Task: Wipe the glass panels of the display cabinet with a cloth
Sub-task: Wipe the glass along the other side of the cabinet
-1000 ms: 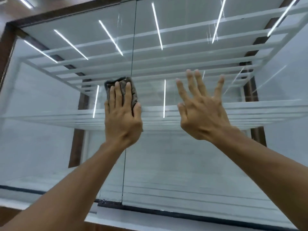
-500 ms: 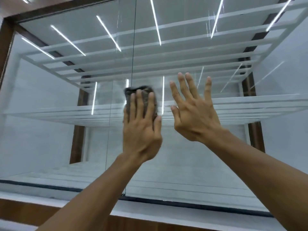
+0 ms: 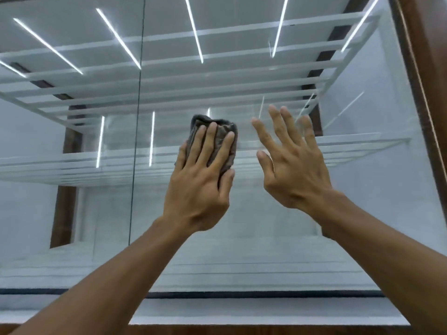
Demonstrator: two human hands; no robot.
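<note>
left hand (image 3: pixel 198 189) presses grey cloth (image 3: pixel 225 134) flat-fingered on the right glass panel (image 3: pixel 266 247), right hand (image 3: pixel 295 170) splayed empty; most glass likely left to wipe.

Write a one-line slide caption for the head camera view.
Left hand presses a grey cloth flat against the display cabinet's right glass panel, with the open right hand raised beside it.

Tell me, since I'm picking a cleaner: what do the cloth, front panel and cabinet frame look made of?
Cloth: soft grey fabric, matte, creased into folds; possibly microfibre. Front panel: clear glass, glossy; shelves show through it. Cabinet frame: dark brown wood or veneer, smooth, faintly shiny along its edge.
</note>
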